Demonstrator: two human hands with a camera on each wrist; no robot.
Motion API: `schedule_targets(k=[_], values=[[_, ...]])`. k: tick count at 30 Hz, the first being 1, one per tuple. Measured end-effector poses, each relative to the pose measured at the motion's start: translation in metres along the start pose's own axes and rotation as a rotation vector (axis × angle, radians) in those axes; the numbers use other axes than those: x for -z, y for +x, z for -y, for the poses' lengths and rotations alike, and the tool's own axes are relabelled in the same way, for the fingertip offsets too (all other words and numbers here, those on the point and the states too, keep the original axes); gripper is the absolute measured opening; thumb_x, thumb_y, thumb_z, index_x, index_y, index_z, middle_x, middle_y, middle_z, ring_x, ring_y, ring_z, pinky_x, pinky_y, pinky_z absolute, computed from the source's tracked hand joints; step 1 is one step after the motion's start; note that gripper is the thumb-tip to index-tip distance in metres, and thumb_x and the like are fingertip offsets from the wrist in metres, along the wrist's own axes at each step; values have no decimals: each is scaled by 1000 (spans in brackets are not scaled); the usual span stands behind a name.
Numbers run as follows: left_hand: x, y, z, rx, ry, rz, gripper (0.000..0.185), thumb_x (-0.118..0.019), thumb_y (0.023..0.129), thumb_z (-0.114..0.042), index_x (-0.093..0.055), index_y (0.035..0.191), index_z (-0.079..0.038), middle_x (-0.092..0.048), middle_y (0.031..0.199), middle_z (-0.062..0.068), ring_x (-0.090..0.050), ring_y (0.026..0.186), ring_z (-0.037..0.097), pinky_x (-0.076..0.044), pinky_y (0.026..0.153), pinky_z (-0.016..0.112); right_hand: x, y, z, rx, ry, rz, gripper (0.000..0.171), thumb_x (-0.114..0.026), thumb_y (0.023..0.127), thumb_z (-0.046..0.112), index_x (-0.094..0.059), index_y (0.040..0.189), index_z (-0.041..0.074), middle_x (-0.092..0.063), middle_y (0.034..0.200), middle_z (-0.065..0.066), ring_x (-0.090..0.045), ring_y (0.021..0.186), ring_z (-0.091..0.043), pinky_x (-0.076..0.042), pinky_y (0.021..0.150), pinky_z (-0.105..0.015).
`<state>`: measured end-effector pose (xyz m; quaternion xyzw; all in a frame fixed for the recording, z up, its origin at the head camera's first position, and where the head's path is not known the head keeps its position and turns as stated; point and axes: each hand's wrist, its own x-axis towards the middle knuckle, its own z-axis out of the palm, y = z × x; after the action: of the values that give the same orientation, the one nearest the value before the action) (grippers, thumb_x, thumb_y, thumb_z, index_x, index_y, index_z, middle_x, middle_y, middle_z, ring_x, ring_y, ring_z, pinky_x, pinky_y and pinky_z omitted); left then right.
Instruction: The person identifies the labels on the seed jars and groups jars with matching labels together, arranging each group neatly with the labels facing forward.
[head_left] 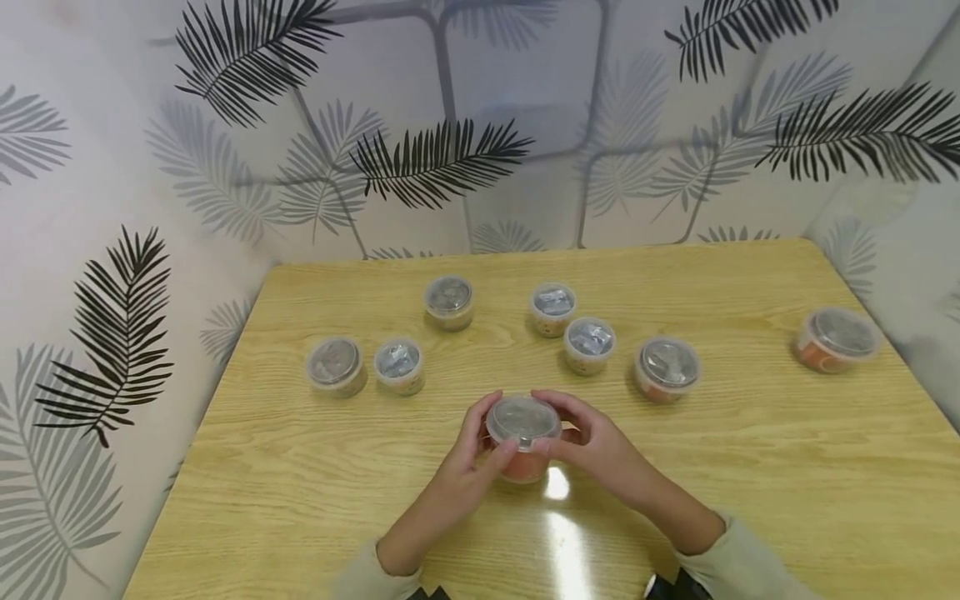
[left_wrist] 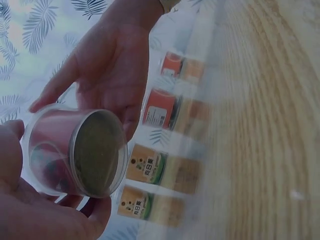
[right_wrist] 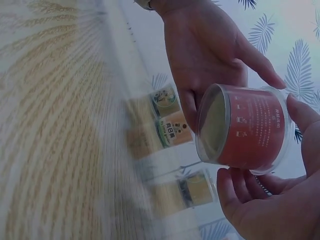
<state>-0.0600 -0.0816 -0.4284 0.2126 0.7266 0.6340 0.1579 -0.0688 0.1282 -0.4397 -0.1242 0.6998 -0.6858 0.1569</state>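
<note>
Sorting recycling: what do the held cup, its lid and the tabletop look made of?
The cup looks like clear glossy plastic, its red label showing through. Its lid seems transparent plastic over what may be a foil seal. The table looks like wood-grain laminate with a glossy glare; solid wood is possible.

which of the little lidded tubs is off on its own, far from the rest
The red-labelled round plastic tub near the table's right edge; the other loose tubs cluster mid-table, and one red tub is held between both hands.

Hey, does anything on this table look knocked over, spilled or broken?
Nothing stands out. Both hands, left and right, hold one lidded red tub just off the wooden table; the other tubs stand upright with lids on, nothing spilled.
</note>
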Motion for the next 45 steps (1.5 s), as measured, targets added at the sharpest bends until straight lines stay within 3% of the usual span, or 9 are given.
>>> schedule_targets(k=[6, 17, 24, 34, 45], values=[[-5, -1, -14, 18, -43, 1, 58, -45, 99, -13, -11, 144, -1, -34, 138, 16, -38, 122, 24, -33, 102, 37, -2, 1, 2, -19, -34, -26, 61, -69, 85, 16, -39, 137, 5, -48, 126, -12, -51, 104, -27, -48, 84, -31], [-5, 1, -13, 34, -63, -56, 63, -52, 96, -14, -14, 143, 1, -38, 137, 17, -38, 125, 25, -29, 104, 41, -4, 2, -1, -23, 13, 18, 63, -63, 90, 18, -30, 142, 5, -43, 134, -14, -49, 113, -30, -47, 88, -33], [-4, 7, 20, 15, -64, -86, 62, -53, 96, -17, -18, 145, -6, -40, 138, 10, -39, 124, 20, -32, 103, 39, -4, 2, -3, -6, 40, 39, 64, -62, 90, 14, -29, 143, 6, -41, 135, -16, -49, 114, -31, -47, 90, -31], [-2, 7, 23, 12, -73, -74, 64, -55, 95, -26, -19, 145, -9, -38, 140, 6, -38, 126, 17, -31, 104, 39, -5, 0, -4, -11, 81, 27, 65, -65, 88, 13, -31, 143, 8, -43, 132, -14, -51, 111, -31, -48, 88, -33], [-2, 8, 24, 14, -82, -79, 65, -57, 94, -21, -20, 145, -7, -41, 137, 8, -40, 125, 20, -30, 105, 39, -5, 0, -6, -25, 59, 48, 69, -64, 89, 15, -25, 145, 9, -40, 136, -13, -48, 116, -31, -47, 90, -33]])
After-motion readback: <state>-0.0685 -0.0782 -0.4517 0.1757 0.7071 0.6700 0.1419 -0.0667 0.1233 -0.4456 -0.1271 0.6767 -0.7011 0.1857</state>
